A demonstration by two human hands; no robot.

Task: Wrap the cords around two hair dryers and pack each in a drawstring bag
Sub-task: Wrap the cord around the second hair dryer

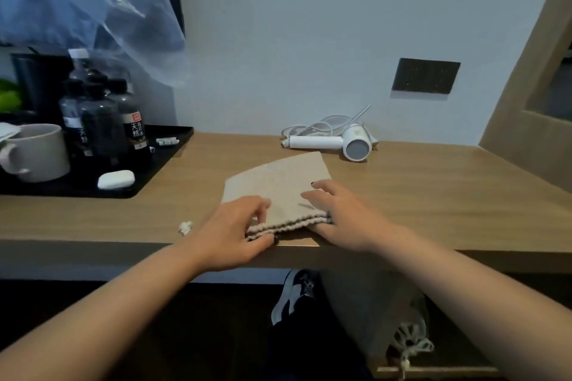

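the left hand [236, 230] pinches the gathered mouth of the beige drawstring bag [278, 192] at the near edge of the counter [433, 195], thumb under and fingers curled over the ruched hem. the right hand [343, 216] lies on the bag's other corner, fingers straight and spread, seeming to press the cloth flat; whether its thumb hooks the hem i cannot tell. the bag looks flat and empty, lying between the hands.

to my eye the step is opening the mouth, and it would go best if both hands drew the hem apart evenly until the gathers loosen wide enough for a dryer head.

the white hair dryer [337, 144] lies well beyond the bag near the wall, its cord [322, 124] loose in a heap behind it, not yet wound, so that likely wants doing first. only one dryer shows here. a second pale bag [411, 340] with a knotted string hangs below the counter; what is in it i cannot tell.

on the left a black tray [77, 190] holds dark bottles [102, 120], a mug [37, 151] and a small white case [116, 179], all apart from the work. a bit of white fluff [185, 227] sits just beside the left wrist.
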